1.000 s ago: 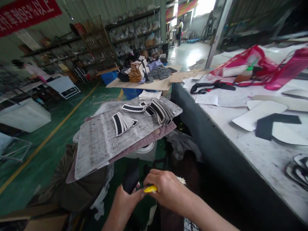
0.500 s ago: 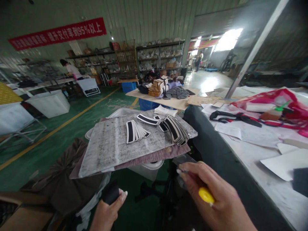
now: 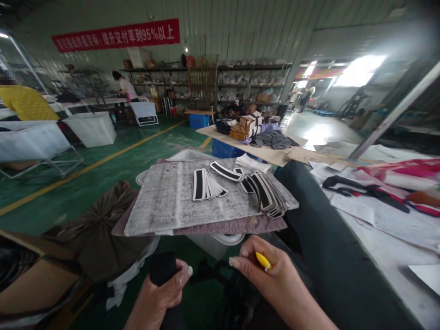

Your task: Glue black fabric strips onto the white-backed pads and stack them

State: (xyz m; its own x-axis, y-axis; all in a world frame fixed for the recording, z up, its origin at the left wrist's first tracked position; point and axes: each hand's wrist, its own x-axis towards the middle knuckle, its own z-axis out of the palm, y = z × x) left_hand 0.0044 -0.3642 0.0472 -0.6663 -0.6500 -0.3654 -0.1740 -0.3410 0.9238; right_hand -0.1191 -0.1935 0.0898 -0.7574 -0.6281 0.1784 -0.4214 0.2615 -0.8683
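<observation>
At the lower middle, my left hand (image 3: 160,293) is closed around a black strip of fabric-like material (image 3: 163,266), its thumb pressed along the side. My right hand (image 3: 271,270) is curled, thumb and forefinger close together, with a small yellow-handled tool (image 3: 263,261) tucked in it; the tool's other end is hidden. Both hands are in front of a stained grey board (image 3: 161,197). On the board lie a fan of white-edged black curved strips (image 3: 208,185), a single strip (image 3: 227,172) and a thicker overlapping stack (image 3: 268,195).
On the right runs a long bench (image 3: 357,208) with papers and a black-and-red strap (image 3: 364,190). An open cardboard box (image 3: 44,284) and a brown cloth bundle (image 3: 99,233) are at lower left. Behind the board, a table (image 3: 292,153) bears piled pieces. A person in yellow (image 3: 29,103) is far left.
The view has swung left, so the surroundings sit further right. My right hand has come closer to my left hand. The left still grips the black strip.
</observation>
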